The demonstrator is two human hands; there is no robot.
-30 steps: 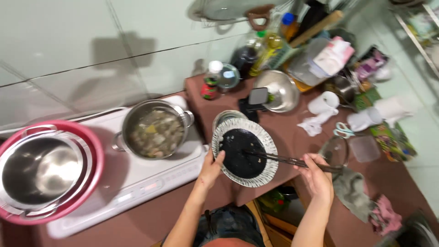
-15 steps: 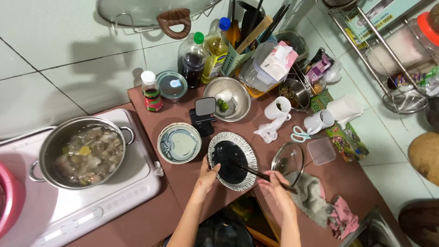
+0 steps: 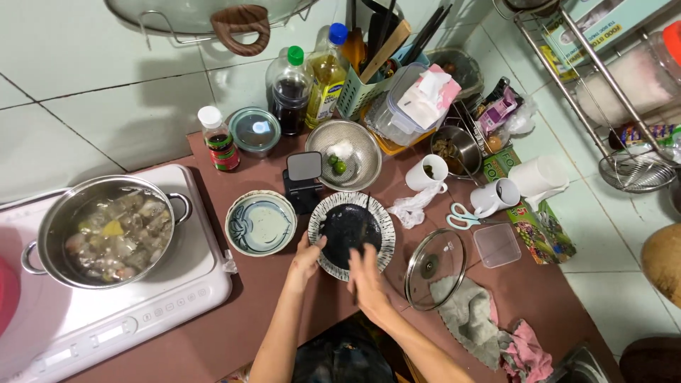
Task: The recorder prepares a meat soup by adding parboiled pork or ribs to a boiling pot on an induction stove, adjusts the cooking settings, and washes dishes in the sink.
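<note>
A round plate (image 3: pixel 383 221) with a black-and-white striped rim holds dark food and stands at the front of the brown counter. My left hand (image 3: pixel 305 259) grips its left rim with the thumb on the edge. My right hand (image 3: pixel 366 278) is over the plate's near edge, closed around thin dark chopsticks (image 3: pixel 366 213) that point away from me across the dark food. The hand and chopsticks are motion-blurred. An empty blue-patterned bowl (image 3: pixel 261 224) sits just left of the plate.
A steel pot of soup (image 3: pixel 112 230) stands on a white induction cooker (image 3: pixel 149 315) at left. A glass lid (image 3: pixel 434 268), cloths (image 3: pixel 474 323), scissors (image 3: pixel 461 215), cups (image 3: pixel 428 172) and a clear box (image 3: pixel 496 245) lie right. Behind are a phone on a stand (image 3: pixel 305 170), a metal strainer bowl (image 3: pixel 355 170) and bottles (image 3: pixel 291 89).
The view has shifted right, away from the cooker. My right hand has turned the chopsticks from lying sideways across the plate to pointing away. The left hand stays on the rim.
</note>
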